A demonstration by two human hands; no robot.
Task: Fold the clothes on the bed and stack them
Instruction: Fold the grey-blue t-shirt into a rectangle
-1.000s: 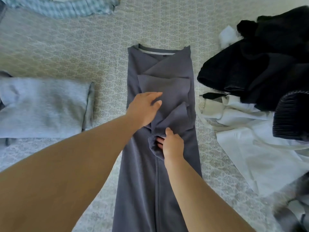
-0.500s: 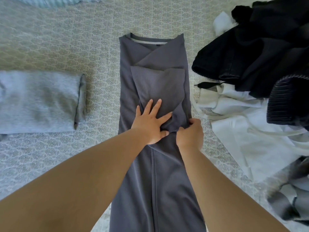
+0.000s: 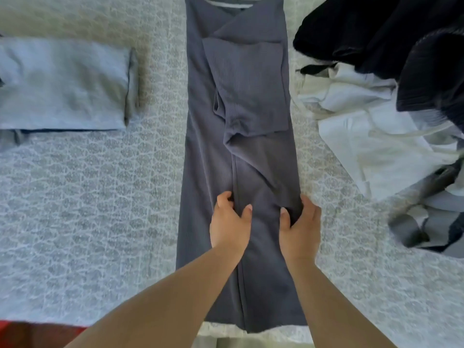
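Note:
A long dark grey garment [image 3: 208,151] lies lengthwise down the middle of the bed, its sides and sleeves folded inward over the chest. My left hand [image 3: 229,222] rests on its lower middle with the fingers curled into the cloth at the central fold. My right hand [image 3: 298,222] grips the garment's right edge, thumb on top and fingers tucked under. A folded light grey-blue garment [image 3: 62,84] lies at the left.
The patterned bedspread [image 3: 88,209] covers the bed. A heap of black clothes [image 3: 376,28] sits at the upper right, over white garments [image 3: 376,136] and a grey piece [image 3: 426,222]. The bed's near edge runs along the bottom, with something red [image 3: 30,335] at the lower left.
Both hands have slid down the grey garment from the folded sleeves towards its lower half. The left hand went from flat to curled. The view dropped towards the bed's near edge.

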